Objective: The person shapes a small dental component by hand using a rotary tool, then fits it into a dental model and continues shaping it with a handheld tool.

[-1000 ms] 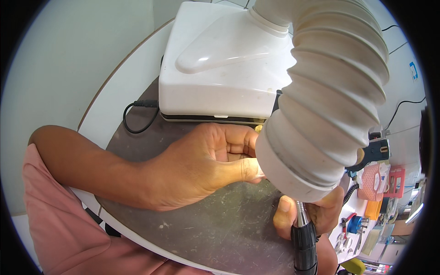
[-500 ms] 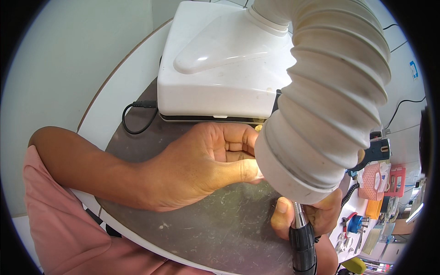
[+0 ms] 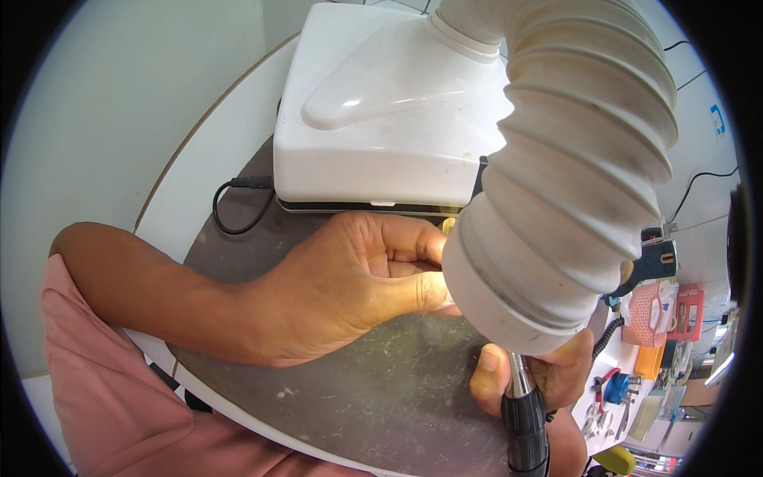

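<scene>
My left hand [image 3: 342, 278] reaches across the dark tabletop with thumb and fingers pinched together. The hose's mouth hides the fingertips and whatever lies between them. A small yellow piece [image 3: 449, 226] shows just past the index finger; whether the hand touches it I cannot tell. My right hand [image 3: 566, 374] is wrapped round a rotary handpiece [image 3: 525, 429] with a black body and a silver metal nose. Its working tip is out of sight under the hose. The wide end of a white ribbed suction hose [image 3: 509, 306] hangs over both hands.
Behind my left hand stands a white dust-collector box [image 3: 381, 103], joined to the hose, with a black cable [image 3: 226, 215] at its left. The worn dark tabletop [image 3: 366, 405] has a curved white edge. To the right are a pink basket [image 3: 642, 314], red-handled pliers [image 3: 606, 381] and a blue round object [image 3: 617, 389].
My left hand's fingers have shifted slightly, and a little more of the yellow piece shows. The right hand and handpiece stay almost where they were.
</scene>
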`<action>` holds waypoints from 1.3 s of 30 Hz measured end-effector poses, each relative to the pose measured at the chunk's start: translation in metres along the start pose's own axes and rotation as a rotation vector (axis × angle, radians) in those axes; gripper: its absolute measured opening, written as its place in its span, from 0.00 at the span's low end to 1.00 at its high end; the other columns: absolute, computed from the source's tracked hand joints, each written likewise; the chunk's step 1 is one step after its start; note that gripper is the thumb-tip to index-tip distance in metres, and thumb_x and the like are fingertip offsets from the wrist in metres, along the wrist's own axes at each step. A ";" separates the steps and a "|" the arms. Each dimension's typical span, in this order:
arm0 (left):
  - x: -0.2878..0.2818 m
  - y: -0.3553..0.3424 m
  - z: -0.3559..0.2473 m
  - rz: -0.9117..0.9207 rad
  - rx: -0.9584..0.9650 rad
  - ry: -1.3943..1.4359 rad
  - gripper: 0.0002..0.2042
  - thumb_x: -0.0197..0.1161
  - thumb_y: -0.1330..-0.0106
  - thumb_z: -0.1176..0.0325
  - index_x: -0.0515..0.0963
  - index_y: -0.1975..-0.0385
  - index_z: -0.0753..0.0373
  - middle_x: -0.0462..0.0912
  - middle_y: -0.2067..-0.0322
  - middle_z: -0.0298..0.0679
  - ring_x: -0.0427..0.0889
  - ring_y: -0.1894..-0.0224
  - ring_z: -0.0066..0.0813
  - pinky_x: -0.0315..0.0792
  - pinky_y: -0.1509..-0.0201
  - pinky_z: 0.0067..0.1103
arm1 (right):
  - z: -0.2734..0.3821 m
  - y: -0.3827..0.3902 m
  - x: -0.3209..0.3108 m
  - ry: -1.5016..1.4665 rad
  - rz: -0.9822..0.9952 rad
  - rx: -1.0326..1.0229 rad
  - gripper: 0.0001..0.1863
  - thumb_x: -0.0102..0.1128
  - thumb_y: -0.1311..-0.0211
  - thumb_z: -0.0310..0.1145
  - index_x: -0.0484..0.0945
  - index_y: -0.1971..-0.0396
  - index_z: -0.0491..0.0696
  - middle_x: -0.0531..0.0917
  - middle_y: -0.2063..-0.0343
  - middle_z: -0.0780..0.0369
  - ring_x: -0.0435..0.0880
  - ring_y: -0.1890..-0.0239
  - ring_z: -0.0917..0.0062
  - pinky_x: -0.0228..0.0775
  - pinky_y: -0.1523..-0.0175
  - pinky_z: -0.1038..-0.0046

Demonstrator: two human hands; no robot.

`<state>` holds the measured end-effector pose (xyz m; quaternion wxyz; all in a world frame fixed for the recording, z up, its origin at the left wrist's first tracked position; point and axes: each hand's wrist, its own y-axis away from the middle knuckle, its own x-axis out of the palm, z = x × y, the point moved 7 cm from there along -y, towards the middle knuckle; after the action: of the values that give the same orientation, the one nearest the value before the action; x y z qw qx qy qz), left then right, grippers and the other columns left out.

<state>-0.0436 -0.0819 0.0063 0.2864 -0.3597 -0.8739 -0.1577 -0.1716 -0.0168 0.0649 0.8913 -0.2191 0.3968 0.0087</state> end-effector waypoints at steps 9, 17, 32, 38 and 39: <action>-0.003 0.001 -0.001 -0.080 -0.016 -0.038 0.03 0.59 0.39 0.78 0.72 0.69 0.66 0.78 0.65 0.34 0.79 0.63 0.19 0.77 0.52 0.18 | -0.002 -0.001 0.002 -0.127 -0.008 0.058 0.11 0.67 0.66 0.27 0.84 0.76 0.47 0.85 0.70 0.58 0.84 0.64 0.66 0.76 0.58 0.73; -0.002 0.001 -0.003 -0.039 0.001 -0.050 0.04 0.60 0.39 0.79 0.71 0.70 0.65 0.78 0.66 0.34 0.79 0.60 0.20 0.75 0.51 0.17 | -0.003 0.005 0.000 -0.106 -0.076 0.059 0.11 0.69 0.66 0.27 0.85 0.75 0.47 0.84 0.69 0.59 0.84 0.64 0.66 0.75 0.57 0.73; -0.002 0.001 -0.002 -0.017 -0.006 -0.038 0.04 0.61 0.39 0.79 0.72 0.70 0.66 0.79 0.65 0.36 0.79 0.60 0.21 0.76 0.49 0.19 | 0.003 0.006 0.002 -0.082 -0.028 -0.025 0.20 0.74 0.65 0.24 0.78 0.67 0.49 0.82 0.67 0.57 0.84 0.64 0.68 0.76 0.61 0.74; -0.001 0.000 -0.003 -0.012 -0.012 -0.033 0.04 0.61 0.39 0.79 0.72 0.70 0.66 0.79 0.65 0.36 0.79 0.60 0.20 0.76 0.50 0.18 | 0.007 0.006 0.004 -0.015 -0.021 -0.120 0.25 0.75 0.58 0.28 0.68 0.62 0.48 0.81 0.69 0.58 0.85 0.66 0.68 0.77 0.63 0.73; -0.002 0.000 -0.002 -0.017 -0.022 -0.025 0.04 0.61 0.39 0.79 0.72 0.70 0.66 0.79 0.65 0.36 0.79 0.60 0.20 0.76 0.50 0.18 | 0.006 0.005 0.005 -0.017 -0.021 -0.121 0.25 0.75 0.58 0.28 0.68 0.62 0.48 0.81 0.69 0.58 0.85 0.66 0.68 0.77 0.63 0.73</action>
<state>-0.0414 -0.0840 0.0071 0.2703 -0.3574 -0.8786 -0.1653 -0.1651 -0.0105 0.0632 0.8799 -0.2766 0.3855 0.0253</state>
